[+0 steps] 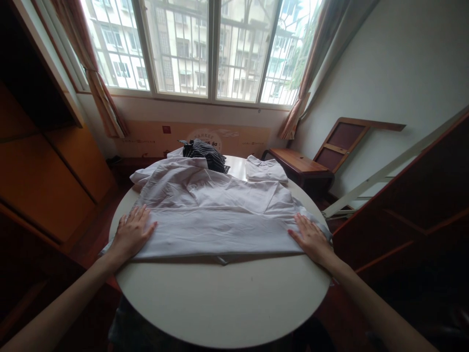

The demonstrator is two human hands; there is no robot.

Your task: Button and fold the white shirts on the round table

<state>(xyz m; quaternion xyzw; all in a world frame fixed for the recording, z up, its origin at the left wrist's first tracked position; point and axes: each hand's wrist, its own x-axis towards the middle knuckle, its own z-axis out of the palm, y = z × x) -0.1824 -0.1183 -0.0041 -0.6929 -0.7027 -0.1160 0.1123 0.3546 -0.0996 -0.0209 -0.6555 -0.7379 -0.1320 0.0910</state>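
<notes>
Flat hands on folded white shirt, round table.

Fingers spread apart, palms down: left hand (132, 232) on the left end of the white shirt (216, 215), right hand (311, 238) on its right end, nothing gripped. Shirt laid across the middle of the white round table (223, 298), lower edge folded up. Beyond it, at the far rim: striped dark garment (203, 151), small folded white garment (266, 170). Wooden bench (298, 167) near the window.

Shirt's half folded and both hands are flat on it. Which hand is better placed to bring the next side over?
Likely the right. The right hand lies at the white shirt's edge, where cloth spills over the round table's rim and needs gathering. The left hand rests flat on the folded part, well placed to pin it.
</notes>
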